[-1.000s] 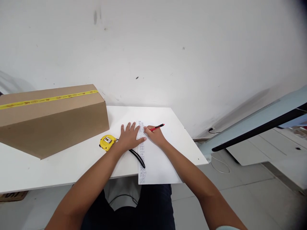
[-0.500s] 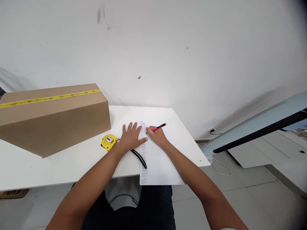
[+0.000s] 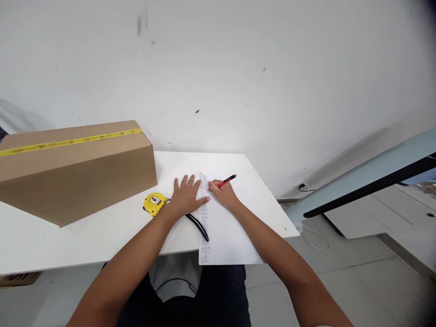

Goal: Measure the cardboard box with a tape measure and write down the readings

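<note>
A sheet of white paper [image 3: 230, 240] lies on the table, its lower end jutting past the front edge. Handwriting runs in a narrow column down its left side. My right hand [image 3: 221, 193] is closed around a red pen [image 3: 225, 181], its writing end hidden by the fingers near the column's upper part. Flat and spread, my left hand [image 3: 185, 196] presses on the table and the paper's left edge, with the thumb across the writing. Beside its wrist sits a yellow tape measure [image 3: 155, 203]. The black strap [image 3: 199, 225] passes under my left hand and loops onto the paper.
A large cardboard box [image 3: 112, 186] with yellow tape stands on the left of the white table [image 3: 119, 236]. Behind it rises a marked white wall [image 3: 218, 81]. On the right are a pale blue panel with a black edge [image 3: 368, 186] and a cable on the floor.
The view has shifted very slightly. Both hands keep nearly the same place, and the pen is still held over the upper part of the written column.
</note>
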Motion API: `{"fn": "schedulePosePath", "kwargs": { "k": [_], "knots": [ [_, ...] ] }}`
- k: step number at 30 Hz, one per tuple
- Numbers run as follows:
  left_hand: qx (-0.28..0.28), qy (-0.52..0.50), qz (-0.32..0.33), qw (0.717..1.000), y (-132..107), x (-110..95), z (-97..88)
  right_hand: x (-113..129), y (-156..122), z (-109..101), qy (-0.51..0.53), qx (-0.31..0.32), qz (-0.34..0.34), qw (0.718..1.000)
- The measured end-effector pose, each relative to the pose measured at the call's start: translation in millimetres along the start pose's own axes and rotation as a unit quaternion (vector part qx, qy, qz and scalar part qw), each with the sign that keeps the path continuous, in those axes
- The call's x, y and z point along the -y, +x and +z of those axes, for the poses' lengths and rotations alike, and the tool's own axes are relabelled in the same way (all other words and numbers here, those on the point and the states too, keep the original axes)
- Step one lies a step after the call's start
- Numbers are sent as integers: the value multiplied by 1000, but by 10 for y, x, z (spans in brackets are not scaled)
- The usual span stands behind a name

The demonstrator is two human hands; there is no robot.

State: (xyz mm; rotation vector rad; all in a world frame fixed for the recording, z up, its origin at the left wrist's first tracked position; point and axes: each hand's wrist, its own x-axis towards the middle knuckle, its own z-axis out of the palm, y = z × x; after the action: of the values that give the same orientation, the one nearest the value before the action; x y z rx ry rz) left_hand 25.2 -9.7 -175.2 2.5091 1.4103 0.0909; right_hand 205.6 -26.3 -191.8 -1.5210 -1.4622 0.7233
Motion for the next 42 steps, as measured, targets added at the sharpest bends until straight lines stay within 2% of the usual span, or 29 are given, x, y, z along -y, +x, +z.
{"fn": "schedulePosePath", "kwargs": {
  "k": [26,33,36,38,40,42],
  "knots": [
    [0,-5,6,1000,-11,-2,8,-1,4,-9,-34,-18,1,999],
    [-29,8,37,999,-32,-15,-16,-10,25,18,-63,-49,-3,997],
    [-62,29,79,995,-143,-117,-116,48,-29,-5,-74,-88,-20,993],
    [-109,42,106,987,-300,-160,-186,86,-68,-53,-89,-109,-32,990],
    [-211,54,133,967,-536,-109,-233,95,-79,-123,-112,-119,-30,986],
    [-364,63,147,918,-837,77,-260,69,-45,-199,-141,-123,-6,982]
  ]
}}
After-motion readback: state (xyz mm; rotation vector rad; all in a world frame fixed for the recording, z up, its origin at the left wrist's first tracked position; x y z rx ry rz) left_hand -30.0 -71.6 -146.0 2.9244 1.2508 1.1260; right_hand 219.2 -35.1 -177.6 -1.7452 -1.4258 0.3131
